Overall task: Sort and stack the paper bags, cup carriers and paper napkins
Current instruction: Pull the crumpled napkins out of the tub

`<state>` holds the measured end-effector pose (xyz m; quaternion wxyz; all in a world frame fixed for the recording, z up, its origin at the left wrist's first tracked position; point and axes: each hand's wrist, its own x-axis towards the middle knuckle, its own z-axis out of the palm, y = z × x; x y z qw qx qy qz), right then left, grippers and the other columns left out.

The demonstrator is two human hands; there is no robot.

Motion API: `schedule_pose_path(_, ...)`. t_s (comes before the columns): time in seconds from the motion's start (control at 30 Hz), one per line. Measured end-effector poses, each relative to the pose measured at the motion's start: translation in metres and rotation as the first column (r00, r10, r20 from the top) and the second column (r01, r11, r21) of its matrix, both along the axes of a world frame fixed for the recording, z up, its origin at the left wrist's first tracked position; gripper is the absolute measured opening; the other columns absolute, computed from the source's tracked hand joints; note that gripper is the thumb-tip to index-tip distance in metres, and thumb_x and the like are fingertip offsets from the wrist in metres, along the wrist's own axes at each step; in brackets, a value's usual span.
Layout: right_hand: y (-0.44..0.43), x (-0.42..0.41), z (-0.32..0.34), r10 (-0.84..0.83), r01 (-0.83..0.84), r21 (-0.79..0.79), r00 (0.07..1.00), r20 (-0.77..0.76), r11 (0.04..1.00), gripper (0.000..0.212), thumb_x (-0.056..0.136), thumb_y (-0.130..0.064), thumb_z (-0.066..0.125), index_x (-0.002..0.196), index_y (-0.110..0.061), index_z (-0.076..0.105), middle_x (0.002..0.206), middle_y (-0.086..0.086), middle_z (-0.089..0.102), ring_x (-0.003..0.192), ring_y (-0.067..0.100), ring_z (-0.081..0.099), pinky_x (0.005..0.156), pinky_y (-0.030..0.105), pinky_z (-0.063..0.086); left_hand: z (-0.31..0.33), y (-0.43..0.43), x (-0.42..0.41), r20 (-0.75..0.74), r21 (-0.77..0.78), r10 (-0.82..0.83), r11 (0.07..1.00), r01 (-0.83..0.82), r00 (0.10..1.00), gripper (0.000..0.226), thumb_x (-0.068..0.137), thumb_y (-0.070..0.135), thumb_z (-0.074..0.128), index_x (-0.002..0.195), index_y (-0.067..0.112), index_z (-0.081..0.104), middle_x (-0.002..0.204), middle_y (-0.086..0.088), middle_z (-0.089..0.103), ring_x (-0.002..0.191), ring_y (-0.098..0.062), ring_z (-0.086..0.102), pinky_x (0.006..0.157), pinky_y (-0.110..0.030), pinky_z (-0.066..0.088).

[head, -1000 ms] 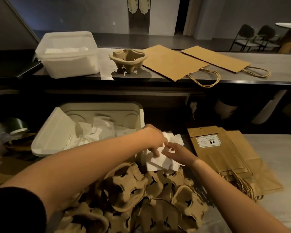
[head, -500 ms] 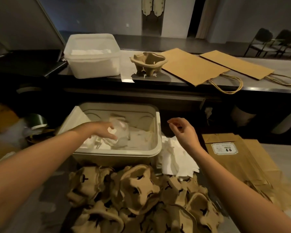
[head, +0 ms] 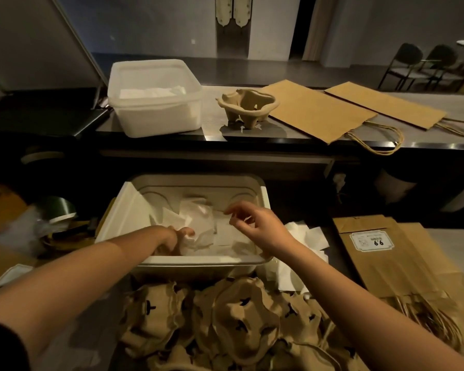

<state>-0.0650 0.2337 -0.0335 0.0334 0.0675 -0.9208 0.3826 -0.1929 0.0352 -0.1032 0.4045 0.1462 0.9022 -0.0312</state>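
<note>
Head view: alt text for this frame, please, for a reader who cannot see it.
Left hand grips loose napkins in a white tub; right hand reaches over them. Heaped carriers lie in front, bags to the right. On the counter behind: a napkin box, one carrier, two flat bags.

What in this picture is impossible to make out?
Head view:
- Left hand: fingers buried in the napkins in the near tub; grip unclear.
- Right hand: motion-blurred; whether it pinches a napkin is unclear.
- Far tub: cloudy wall hides the napkin count.
- Cup carrier pile: cut off by the bottom edge.
</note>
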Motion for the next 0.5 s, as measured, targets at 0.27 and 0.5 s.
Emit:
schedule_pose_path(0.27, -0.007, 0.0, -0.003, 0.004, -0.017, 0.232, 0.999, 0.054, 0.973, 0.026, 0.096, -0.034, 0.048, 0.121, -0.032, 0.054, 0.106, -0.008, 0.064, 0.094, 0.007, 0.058, 0.077, 0.022, 0.049, -0.002, 0.005, 0.003, 0.008, 0.148, 0.064, 0.987, -0.065, 0.998, 0.047, 0.09, 0.013, 0.058, 0.135, 0.017, 0.044, 0.137, -0.005, 0.044, 0.11, -0.019, 0.049, 0.084, -0.02, 0.044)
schedule_pose_path(0.5, -0.007, 0.0, -0.007, 0.018, -0.029, 0.341, 0.999, 0.036, 0.94, 0.026, 0.097, -0.037, 0.045, 0.12, -0.033, 0.054, 0.107, -0.009, 0.065, 0.093, 0.008, 0.059, 0.069, 0.018, 0.043, 0.004, 0.002, 0.002, -0.081, 0.197, 0.069, 0.979, -0.052, 0.994, 0.038, 0.091, 0.007, 0.054, 0.129, 0.005, 0.054, 0.129, -0.013, 0.055, 0.1, -0.019, 0.05, 0.085, -0.024, 0.045)
